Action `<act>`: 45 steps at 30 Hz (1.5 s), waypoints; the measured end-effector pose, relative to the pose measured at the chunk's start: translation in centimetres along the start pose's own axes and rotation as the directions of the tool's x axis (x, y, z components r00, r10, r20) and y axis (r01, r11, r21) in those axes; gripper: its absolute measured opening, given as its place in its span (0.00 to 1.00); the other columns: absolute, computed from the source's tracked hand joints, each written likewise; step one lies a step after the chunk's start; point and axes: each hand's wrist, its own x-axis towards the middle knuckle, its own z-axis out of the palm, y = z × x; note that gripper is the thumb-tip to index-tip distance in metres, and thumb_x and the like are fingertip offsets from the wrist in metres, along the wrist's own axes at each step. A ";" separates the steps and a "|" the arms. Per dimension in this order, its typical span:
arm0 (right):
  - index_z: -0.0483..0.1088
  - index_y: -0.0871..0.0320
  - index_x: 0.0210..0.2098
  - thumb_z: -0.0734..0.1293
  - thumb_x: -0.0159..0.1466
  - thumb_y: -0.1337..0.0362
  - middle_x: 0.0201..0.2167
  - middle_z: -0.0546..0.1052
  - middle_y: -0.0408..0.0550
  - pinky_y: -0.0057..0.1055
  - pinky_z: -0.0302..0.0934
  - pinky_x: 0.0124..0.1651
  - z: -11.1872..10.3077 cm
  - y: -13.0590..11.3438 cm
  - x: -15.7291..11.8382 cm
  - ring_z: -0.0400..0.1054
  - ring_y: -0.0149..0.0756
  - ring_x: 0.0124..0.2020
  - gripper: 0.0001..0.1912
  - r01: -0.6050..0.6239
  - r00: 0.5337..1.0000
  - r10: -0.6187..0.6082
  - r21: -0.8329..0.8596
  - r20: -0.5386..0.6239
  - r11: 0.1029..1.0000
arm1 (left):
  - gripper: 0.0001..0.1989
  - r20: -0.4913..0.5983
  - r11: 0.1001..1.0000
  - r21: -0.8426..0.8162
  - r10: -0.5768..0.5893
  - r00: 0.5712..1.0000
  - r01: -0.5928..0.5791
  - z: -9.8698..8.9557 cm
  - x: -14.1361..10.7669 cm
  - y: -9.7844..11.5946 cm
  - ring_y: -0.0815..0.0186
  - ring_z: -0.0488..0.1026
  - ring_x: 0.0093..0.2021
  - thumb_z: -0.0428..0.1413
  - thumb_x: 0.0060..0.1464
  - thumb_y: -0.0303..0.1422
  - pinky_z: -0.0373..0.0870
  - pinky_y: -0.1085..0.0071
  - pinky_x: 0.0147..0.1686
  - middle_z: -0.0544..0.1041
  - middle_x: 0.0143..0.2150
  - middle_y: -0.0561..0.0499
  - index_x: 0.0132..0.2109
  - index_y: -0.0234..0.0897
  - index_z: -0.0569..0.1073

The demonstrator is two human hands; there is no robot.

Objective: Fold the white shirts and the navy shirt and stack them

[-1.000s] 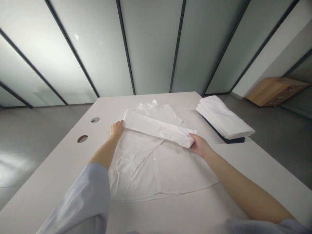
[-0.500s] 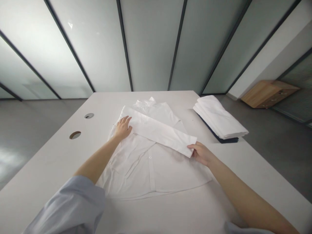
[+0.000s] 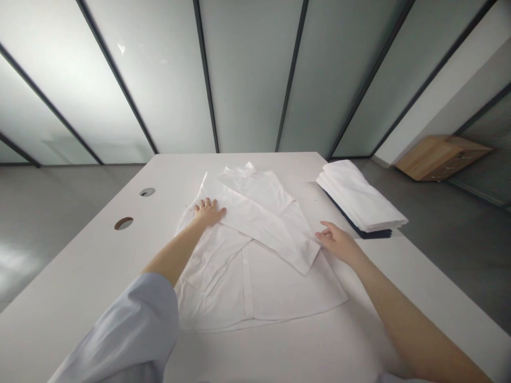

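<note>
A white button-up shirt (image 3: 279, 295) lies spread on the table, its collar at the far end and its hem toward me. One sleeve (image 3: 271, 229) is folded across the front, slanting down to the right, with its cuff end resting on the shirt. My left hand (image 3: 209, 213) lies flat with fingers spread on the sleeve's shoulder end. Just right of the cuff is my right hand (image 3: 337, 242), its fingers loosely apart and nothing held in them. Shiny clear plastic (image 3: 239, 170) shows around the collar.
Folded white cloths (image 3: 361, 197) sit on a dark folded cloth (image 3: 375, 234) at the right edge of the white table (image 3: 99, 287). Two round holes are cut in the table at left. A wooden cabinet (image 3: 439, 157) stands on the floor beyond.
My right hand has let go of the cuff and moved slightly right. The sleeve now lies lower and flat on the shirt. My left hand has shifted a little right and flattened.
</note>
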 end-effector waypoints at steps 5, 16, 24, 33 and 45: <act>0.67 0.58 0.57 0.60 0.65 0.54 0.54 0.72 0.57 0.42 0.60 0.59 3.1 -3.7 3.8 0.65 0.46 0.57 0.24 0.486 0.868 -0.495 -0.248 0.031 0.838 | 0.36 -0.084 0.999 0.030 0.027 0.996 -0.025 -0.1 1.6 0.7 0.46 0.46 0.70 0.38 0.61 0.50 0.46 0.49 0.65 0.51 0.70 0.34 0.67 0.31 0.57; 0.54 0.56 0.68 0.48 0.69 0.45 0.70 0.50 0.54 0.48 0.41 0.68 10.3 -4.6 6.7 0.43 0.49 0.70 0.34 0.416 0.909 -0.344 -0.534 0.235 0.736 | 0.46 -0.082 0.968 -0.088 -0.243 0.967 0.235 -0.1 4.3 -1.0 0.35 0.40 0.70 0.36 0.54 0.61 0.41 0.35 0.62 0.44 0.73 0.36 0.71 0.34 0.50; 0.54 0.58 0.68 0.51 0.69 0.45 0.70 0.51 0.56 0.48 0.41 0.68 10.1 -5.0 5.8 0.43 0.50 0.70 0.34 0.418 0.908 -0.347 -0.532 0.235 0.736 | 0.46 -0.124 0.983 -0.030 -0.183 0.975 0.180 0.3 3.7 -1.2 0.43 0.40 0.71 0.36 0.57 0.58 0.42 0.47 0.66 0.46 0.71 0.30 0.70 0.24 0.50; 0.70 0.58 0.53 0.60 0.65 0.47 0.53 0.72 0.62 0.47 0.52 0.60 7.6 -7.0 3.4 0.63 0.53 0.57 0.25 0.442 0.896 -0.364 -0.580 0.253 0.684 | 0.32 -0.143 0.970 0.126 0.225 0.964 -0.208 1.4 0.7 -0.5 0.52 0.42 0.72 0.36 0.64 0.44 0.40 0.51 0.67 0.47 0.72 0.40 0.70 0.34 0.51; 0.65 0.57 0.60 0.58 0.68 0.51 0.65 0.61 0.56 0.43 0.49 0.64 9.0 -9.1 12.6 0.52 0.49 0.66 0.26 0.479 0.877 -0.396 -0.563 0.272 0.674 | 0.33 -0.075 0.949 0.094 0.308 0.948 -0.301 1.4 -1.1 0.0 0.51 0.44 0.71 0.40 0.63 0.49 0.44 0.51 0.66 0.48 0.72 0.41 0.70 0.37 0.52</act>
